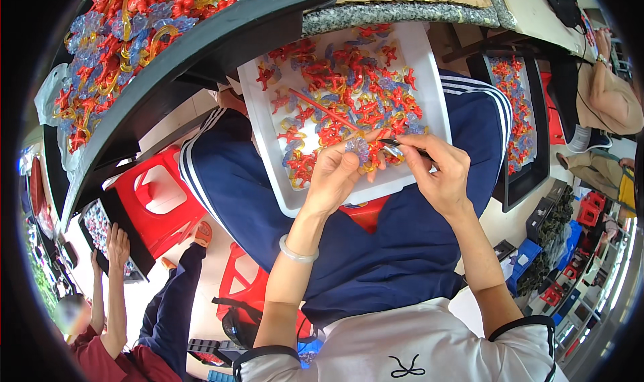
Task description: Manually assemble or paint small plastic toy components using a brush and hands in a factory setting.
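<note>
Over a white tray (436, 114) on my lap, my left hand (333, 174) pinches a clear bluish, flower-shaped plastic piece (357, 150). My right hand (439, 167) is closed around a slim dark tool (408, 147), its tip close to that piece. Something small and silvery shows by the right fingertips; its kind is unclear. A thin red stick (325, 108) slants over the pile, ending near my left hand; whether I hold it cannot be told. Loose red, yellow and bluish plastic pieces (365, 80) fill much of the tray.
A heap of similar pieces (134, 40) fills a dark-edged container (221, 36) at upper left. Another dark tray (537, 140) of pieces stands at right. A red stool (168, 231) is at left, near a co-worker's hand (118, 246) on a tray. A granite-edged table (402, 13) lies ahead.
</note>
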`<state>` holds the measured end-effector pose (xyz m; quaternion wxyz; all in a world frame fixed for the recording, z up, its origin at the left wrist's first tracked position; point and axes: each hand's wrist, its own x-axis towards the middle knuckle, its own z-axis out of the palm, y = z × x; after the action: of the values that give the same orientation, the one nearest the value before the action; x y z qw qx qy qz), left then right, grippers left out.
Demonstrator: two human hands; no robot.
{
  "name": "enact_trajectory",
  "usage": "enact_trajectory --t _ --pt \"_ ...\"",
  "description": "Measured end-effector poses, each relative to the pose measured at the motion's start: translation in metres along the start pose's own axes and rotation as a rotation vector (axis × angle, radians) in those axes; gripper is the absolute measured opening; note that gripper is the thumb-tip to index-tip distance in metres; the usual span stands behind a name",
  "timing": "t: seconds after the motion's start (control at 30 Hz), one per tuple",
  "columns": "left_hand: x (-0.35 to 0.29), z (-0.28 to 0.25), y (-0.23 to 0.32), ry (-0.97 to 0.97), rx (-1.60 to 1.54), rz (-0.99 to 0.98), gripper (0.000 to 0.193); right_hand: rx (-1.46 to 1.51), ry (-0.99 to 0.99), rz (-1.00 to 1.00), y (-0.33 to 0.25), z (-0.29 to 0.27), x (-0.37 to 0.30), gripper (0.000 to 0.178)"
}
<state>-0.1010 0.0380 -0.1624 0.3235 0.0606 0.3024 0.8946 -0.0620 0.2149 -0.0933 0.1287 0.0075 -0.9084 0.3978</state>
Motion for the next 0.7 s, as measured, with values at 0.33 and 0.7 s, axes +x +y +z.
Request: enact_trajectory --t 0.33,0.7 --pt "-0.0013 -0.0037 -0.0023 -0.026 -0.012 -0.019 0.065 0.040 -0.025 0.046 -0.0009 -0.0017 -0.0011 0.012" --pt "-0.0004 -0.0037 -0.0023 -0.039 0.019 -0.029 0.068 0.458 -0.149 0.370 0.0060 -0.0032 -0.0015 0.011"
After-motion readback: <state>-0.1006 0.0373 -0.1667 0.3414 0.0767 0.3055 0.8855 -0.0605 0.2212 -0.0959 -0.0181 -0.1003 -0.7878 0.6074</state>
